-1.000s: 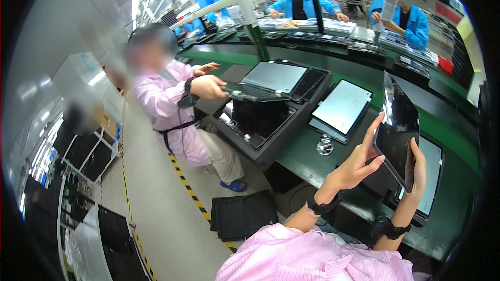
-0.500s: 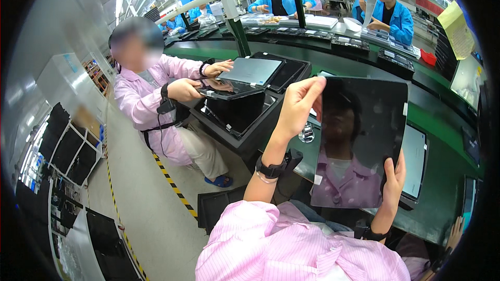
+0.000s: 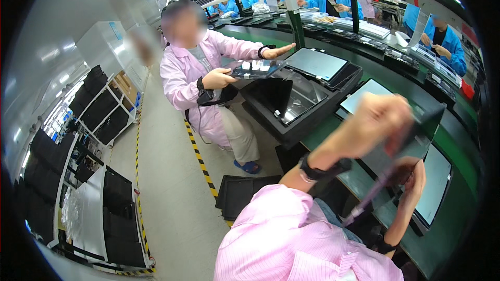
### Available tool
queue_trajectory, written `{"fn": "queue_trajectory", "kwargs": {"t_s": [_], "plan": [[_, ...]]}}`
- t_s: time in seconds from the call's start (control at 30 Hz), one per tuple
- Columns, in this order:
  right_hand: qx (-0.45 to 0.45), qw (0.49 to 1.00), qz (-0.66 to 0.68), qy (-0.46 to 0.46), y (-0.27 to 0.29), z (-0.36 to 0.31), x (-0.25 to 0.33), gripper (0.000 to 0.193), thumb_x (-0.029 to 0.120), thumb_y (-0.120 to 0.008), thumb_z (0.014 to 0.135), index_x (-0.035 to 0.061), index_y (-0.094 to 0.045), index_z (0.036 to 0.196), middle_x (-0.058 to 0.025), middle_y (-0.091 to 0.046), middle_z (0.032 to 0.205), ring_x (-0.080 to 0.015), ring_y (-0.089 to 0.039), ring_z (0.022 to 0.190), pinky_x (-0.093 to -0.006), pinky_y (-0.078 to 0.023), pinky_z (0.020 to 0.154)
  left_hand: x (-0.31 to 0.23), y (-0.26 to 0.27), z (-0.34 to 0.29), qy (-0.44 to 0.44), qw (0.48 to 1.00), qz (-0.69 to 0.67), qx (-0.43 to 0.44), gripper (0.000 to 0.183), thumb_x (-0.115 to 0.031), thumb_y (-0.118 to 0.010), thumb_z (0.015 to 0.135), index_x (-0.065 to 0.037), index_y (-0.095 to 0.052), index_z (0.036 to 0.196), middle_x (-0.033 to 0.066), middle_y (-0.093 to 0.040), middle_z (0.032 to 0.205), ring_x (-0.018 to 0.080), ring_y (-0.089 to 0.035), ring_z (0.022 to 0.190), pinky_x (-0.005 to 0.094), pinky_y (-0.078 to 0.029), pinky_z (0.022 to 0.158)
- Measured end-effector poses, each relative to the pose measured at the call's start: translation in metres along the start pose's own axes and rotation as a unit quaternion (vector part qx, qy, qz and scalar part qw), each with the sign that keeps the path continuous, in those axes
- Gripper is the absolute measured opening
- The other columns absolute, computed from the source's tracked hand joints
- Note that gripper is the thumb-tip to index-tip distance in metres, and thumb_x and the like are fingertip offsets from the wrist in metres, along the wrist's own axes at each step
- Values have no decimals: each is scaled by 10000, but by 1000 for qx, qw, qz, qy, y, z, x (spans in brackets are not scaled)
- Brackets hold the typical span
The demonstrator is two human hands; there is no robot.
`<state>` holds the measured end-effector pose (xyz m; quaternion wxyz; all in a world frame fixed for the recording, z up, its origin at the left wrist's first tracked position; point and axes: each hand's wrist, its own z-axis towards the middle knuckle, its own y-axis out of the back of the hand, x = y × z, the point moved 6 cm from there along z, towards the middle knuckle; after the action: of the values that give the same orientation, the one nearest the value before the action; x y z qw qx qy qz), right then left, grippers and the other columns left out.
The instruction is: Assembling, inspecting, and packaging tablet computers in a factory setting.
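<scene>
Holding the dark screen (image 3: pixel 429 120) tilted over the green table (image 3: pixel 452 217), the right hand (image 3: pixel 414 187) is gripping its edge — softly is likely best — while the left hand (image 3: pixel 372 125) is looking blurry, grip unclear.

Since half a second ago, the dark panel (image 3: pixel 427 126) has swung from face-on to nearly edge-on, and the left hand (image 3: pixel 372 126), then at its upper-left corner, now blurs, fingers curled, across the panel's upper part.
</scene>
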<state>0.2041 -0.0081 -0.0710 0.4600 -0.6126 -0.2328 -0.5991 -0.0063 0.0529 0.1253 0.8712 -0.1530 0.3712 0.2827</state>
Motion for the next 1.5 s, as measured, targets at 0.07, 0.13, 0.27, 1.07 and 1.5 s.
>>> {"fn": "queue_trajectory", "kwargs": {"t_s": [0.07,0.13,0.27,1.07,1.5], "plan": [[-2,978,-38,205,-46,0,27,295,327,-455,908,50,-556,924,-8,-542,771,-127,-494,612,-285,-414,564,-2,-58,-2,-24,994,-10,108,232,-169,-489,883,-27,-520,702,20,-561,562,87,-538,503,204,-389,469],[30,980,-21,195,-41,-13,11,296,328,-453,908,50,-554,917,-10,-541,766,-129,-494,611,-284,-413,562,10,-100,-9,47,978,22,200,166,-103,-479,838,-35,-504,688,26,-575,572,109,-549,524,208,-411,509],[87,981,14,171,9,-17,-11,300,332,-446,912,51,-548,891,-16,-536,745,-135,-494,603,-283,-410,554,56,-88,-18,-87,954,286,15,178,-110,-478,850,-53,-491,682,9,-560,571,92,-531,502,206,-432,511],[280,907,304,80,24,-15,28,375,353,-405,931,53,-514,733,-51,-506,618,-169,-494,559,-273,-389,507,82,-45,-61,165,977,-5,-132,307,-119,-384,929,15,-432,657,68,-470,533,105,-459,366,197,-336,315],[-127,957,68,251,-2,32,90,523,341,-412,945,88,-367,489,44,-391,497,-39,-335,452,-214,-275,433,-15,-81,-41,-186,978,-2,93,385,-244,-441,917,11,-492,634,75,-490,485,149,-489,412,256,-410,364]]}}
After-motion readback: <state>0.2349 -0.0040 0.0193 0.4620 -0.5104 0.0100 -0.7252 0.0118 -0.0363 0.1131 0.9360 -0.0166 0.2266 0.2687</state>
